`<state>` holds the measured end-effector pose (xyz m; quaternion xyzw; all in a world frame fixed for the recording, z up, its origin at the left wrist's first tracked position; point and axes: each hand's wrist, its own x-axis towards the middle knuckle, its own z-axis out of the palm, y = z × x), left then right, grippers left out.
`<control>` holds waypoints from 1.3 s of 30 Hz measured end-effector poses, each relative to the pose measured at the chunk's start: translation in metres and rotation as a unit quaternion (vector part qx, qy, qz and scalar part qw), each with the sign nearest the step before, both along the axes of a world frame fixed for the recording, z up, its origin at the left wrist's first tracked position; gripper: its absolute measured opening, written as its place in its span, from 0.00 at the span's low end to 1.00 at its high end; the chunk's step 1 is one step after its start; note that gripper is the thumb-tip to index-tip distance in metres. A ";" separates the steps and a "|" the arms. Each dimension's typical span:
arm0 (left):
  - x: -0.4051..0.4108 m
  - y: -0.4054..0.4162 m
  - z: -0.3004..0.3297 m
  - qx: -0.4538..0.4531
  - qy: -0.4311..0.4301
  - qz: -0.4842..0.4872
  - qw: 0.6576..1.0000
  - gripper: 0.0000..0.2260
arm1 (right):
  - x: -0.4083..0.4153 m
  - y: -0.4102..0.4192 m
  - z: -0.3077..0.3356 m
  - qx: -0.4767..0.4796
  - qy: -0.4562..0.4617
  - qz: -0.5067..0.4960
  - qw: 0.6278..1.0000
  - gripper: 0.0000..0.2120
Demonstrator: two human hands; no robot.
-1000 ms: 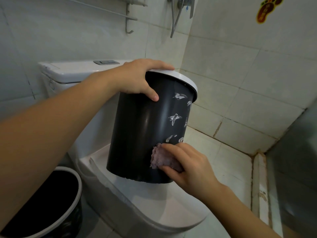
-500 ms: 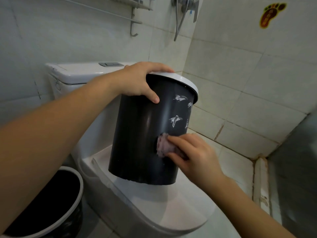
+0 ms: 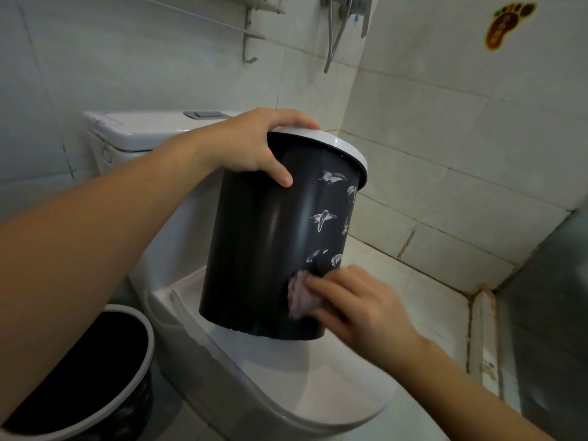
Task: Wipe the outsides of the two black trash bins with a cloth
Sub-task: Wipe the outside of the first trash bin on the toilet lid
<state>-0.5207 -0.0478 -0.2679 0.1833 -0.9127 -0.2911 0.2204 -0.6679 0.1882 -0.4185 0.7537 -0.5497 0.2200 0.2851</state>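
A black trash bin (image 3: 261, 243) with a white rim and white bird prints stands tilted on the closed toilet lid (image 3: 318, 377). My left hand (image 3: 254, 144) grips its rim, fingers over the top and thumb on the outer wall. My right hand (image 3: 359, 303) presses a small pinkish-purple cloth (image 3: 299, 294) against the bin's lower right side. A second black bin (image 3: 79, 370) with a white rim sits on the floor at the lower left, partly behind my left forearm.
The white toilet tank (image 3: 143, 132) stands behind the held bin. Tiled walls close in at the back and right, with a metal rack (image 3: 248, 36) and shower hose (image 3: 334, 36) above. A raised tiled curb (image 3: 480, 329) runs along the right.
My right hand slid the cloth up the bin's side and then back down toward the bottom edge. My left hand kept its grip on the rim.
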 end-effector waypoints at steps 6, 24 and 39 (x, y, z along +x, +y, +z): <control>0.003 -0.001 0.000 -0.003 0.004 -0.001 1.000 0.37 | 0.005 -0.005 -0.003 -0.016 -0.041 -0.016 0.999 0.15; 0.005 0.002 0.000 -0.008 0.006 -0.007 1.000 0.37 | -0.007 -0.044 0.061 -0.048 -0.072 -0.074 0.994 0.18; 0.004 0.007 0.000 -0.025 -0.008 -0.003 1.000 0.38 | -0.021 -0.065 0.101 -0.084 -0.144 -0.103 0.981 0.15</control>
